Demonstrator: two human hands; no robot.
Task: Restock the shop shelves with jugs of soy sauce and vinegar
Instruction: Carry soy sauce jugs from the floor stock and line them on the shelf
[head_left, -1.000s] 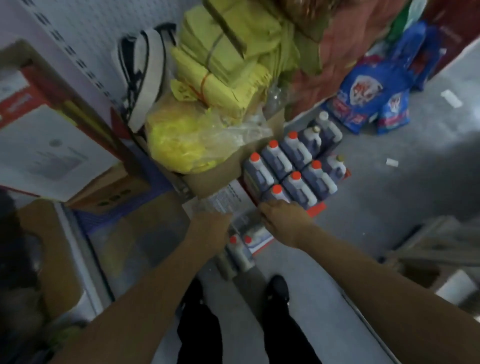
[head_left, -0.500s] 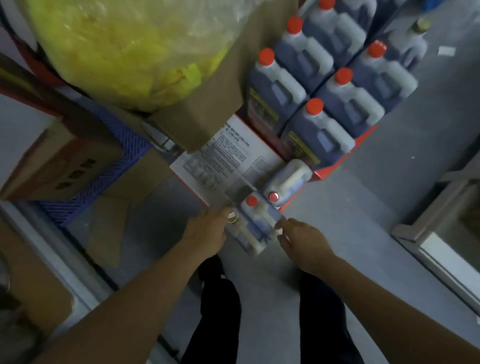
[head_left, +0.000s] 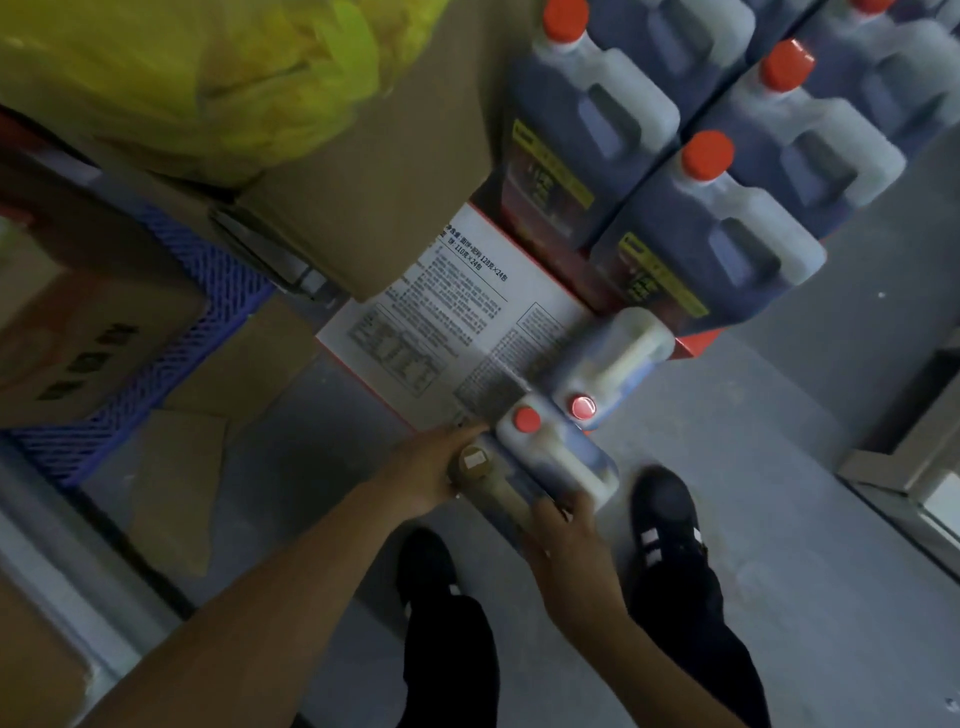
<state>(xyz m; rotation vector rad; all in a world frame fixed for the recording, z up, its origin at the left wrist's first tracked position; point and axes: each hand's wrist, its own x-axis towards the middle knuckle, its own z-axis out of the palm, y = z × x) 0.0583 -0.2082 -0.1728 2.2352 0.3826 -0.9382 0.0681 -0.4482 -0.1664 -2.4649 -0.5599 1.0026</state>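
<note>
1. While bent low over the grey floor (head_left: 779, 519), left hand (head_left: 431, 470) gripping the neck of a tan-capped jug (head_left: 475, 462), fingers curled round it.
2. Right hand (head_left: 566, 545) at 5 o'clock of that cap, fingers on the jug's lower body; whether curled round it, cannot tell.
3. Red-capped jug (head_left: 550, 447) touching the tan-capped one at its 2 o'clock side.
4. Third jug (head_left: 613, 358) lying tipped at 1 o'clock, cap toward camera, on a printed carton (head_left: 441, 327).
5. Upright dark jugs (head_left: 711, 228) packed together at 1 o'clock, well beyond.
6. Yellow bag (head_left: 208, 78) at 11 o'clock, on a brown box (head_left: 389, 182).
</note>
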